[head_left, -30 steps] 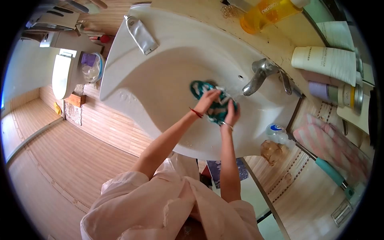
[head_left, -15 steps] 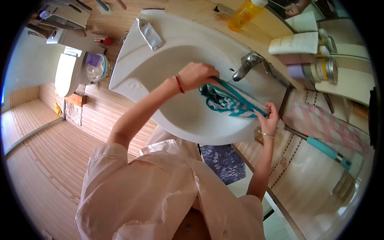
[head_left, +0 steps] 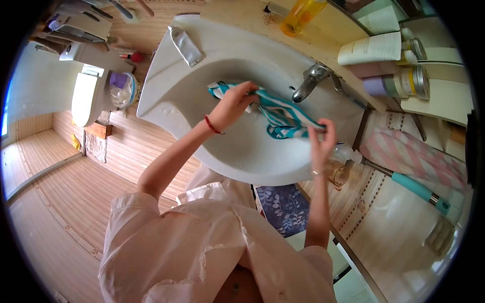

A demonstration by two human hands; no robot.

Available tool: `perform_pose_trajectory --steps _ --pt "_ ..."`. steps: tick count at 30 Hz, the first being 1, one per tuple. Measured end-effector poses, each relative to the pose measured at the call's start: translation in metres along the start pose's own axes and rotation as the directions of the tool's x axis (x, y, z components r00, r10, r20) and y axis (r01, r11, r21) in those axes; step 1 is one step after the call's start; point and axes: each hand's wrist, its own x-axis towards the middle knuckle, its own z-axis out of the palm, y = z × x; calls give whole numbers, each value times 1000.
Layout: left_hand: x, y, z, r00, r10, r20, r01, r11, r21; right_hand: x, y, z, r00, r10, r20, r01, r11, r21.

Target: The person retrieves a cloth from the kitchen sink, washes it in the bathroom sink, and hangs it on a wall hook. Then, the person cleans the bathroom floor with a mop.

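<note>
A teal-and-white patterned cloth is stretched over the basin of the white sink. My left hand, with a red bracelet at the wrist, pinches its upper edge, and a bunched end hangs out beyond the fingers to the left. Toward the right, my right hand grips the opposite end between thumb and fingers. Part of the cloth droops between the two hands. Just behind it stands the metal faucet; whether water runs is not visible.
A silver tube lies on the sink's left rim. An orange bottle, a white tube and jars stand along the back ledge. A pink striped towel and a teal-handled tool are at the right. A toilet is at left.
Both hands have shifted slightly left with the cloth. One end of it now spreads out left of my left hand, and my right hand has lifted its end a little.
</note>
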Motion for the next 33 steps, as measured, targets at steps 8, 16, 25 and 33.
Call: perform_pose_trajectory --steps 8,16,25,33 --pt "1 -153 44 967 168 192 -253 547 798 -53 152 97 953 -136 270 263 814 -518" --pt "-4 -183 81 975 -81 207 -177 280 943 -78 155 153 964 -96 247 260 514 -817" --pt "39 -133 10 837 372 403 -520 307 797 -20 112 41 976 30 218 162 575 -802" --pt "34 58 -7 935 347 69 -347 863 366 14 -43 -19 981 -97 168 154 917 -368"
